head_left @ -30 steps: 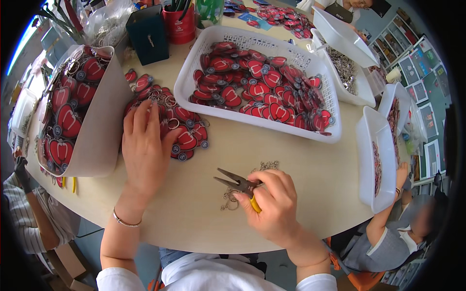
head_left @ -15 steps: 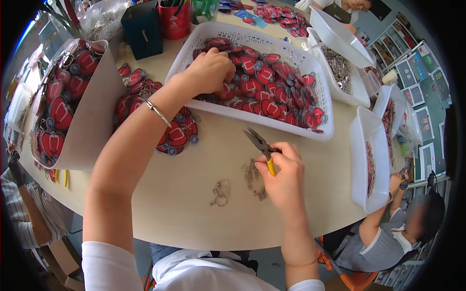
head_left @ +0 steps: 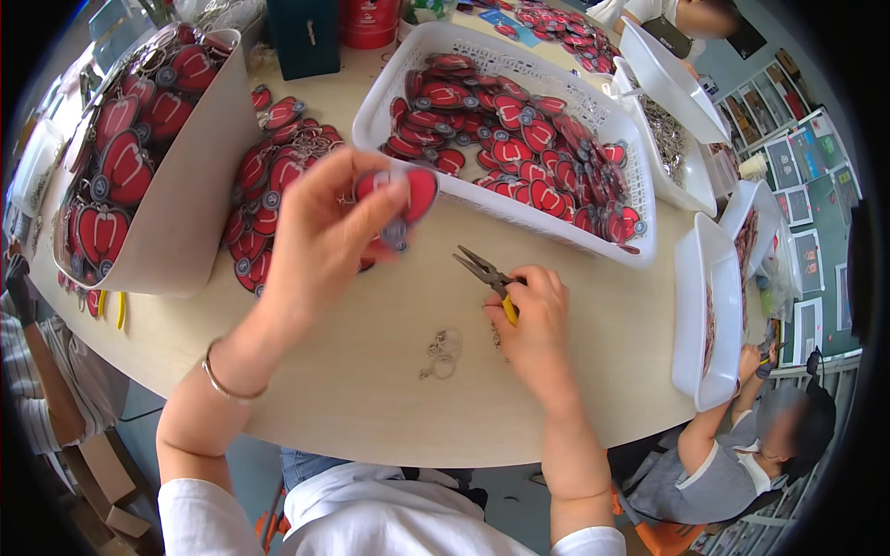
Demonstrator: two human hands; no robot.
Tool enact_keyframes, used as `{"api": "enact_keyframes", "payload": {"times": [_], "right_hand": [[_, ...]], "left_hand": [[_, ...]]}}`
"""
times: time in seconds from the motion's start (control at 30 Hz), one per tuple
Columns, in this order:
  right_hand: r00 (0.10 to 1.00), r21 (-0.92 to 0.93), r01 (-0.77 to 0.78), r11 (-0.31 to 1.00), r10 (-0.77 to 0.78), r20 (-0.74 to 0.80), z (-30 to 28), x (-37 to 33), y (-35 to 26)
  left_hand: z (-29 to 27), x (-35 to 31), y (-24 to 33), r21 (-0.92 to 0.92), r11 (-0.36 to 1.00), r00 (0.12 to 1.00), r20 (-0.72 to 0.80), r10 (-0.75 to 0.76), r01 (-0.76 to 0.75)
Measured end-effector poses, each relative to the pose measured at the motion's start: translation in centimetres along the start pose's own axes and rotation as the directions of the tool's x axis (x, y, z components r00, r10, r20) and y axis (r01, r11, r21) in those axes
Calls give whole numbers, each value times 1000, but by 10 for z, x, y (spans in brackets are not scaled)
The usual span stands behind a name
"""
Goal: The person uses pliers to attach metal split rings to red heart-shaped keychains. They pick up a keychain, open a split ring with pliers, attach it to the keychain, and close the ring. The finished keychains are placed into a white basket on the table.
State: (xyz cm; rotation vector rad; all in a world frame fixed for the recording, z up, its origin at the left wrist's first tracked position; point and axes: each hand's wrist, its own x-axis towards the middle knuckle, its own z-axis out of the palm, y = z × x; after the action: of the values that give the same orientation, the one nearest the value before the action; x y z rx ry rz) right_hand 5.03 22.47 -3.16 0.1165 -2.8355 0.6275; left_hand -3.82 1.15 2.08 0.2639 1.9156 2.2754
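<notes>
My left hand [head_left: 324,227] is raised over the table, pinching a red rounded charm [head_left: 423,193] with a small grey-blue disc on it. Motion blurs it, and I cannot tell whether it holds more than one. A white perforated basket [head_left: 593,243] heaped with matching red charms [head_left: 519,148] stands just beyond. My right hand [head_left: 538,320] is closed round yellow-handled pliers [head_left: 482,269], their dark jaws parted and pointing up-left. Key rings with short chains [head_left: 443,356] lie on the table left of that hand. It hides most of a chain bunch [head_left: 498,335] beneath it.
At left stands a tall cream bin [head_left: 199,195] full of red charms, with a loose charm pile [head_left: 269,185] beside it. White trays [head_left: 688,315] line the right side. A dark green box [head_left: 304,37] stands at the back. Co-workers sit left, right and far right.
My left hand has come out of the basket toward me, carrying a red charm. The right hand with the pliers has shifted slightly left and now covers most of the chains.
</notes>
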Motion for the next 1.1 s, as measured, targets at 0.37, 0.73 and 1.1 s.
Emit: {"api": "enact_keyframes", "payload": {"times": [0.37,0.73,1.1], "right_hand": [[993,280,49,959,-78,94,-19,-1,-23],[996,-53,80,995,-79,29,-26,1,-15],[994,34,64,997,-67,85,-10,1,-9]], "left_hand": [[6,-49,-57,261,963,960,250,-130,62],[9,-47,-58,214,974,981,156,-115,80],[6,-47,-52,196,976,980,151,-126,96]]}}
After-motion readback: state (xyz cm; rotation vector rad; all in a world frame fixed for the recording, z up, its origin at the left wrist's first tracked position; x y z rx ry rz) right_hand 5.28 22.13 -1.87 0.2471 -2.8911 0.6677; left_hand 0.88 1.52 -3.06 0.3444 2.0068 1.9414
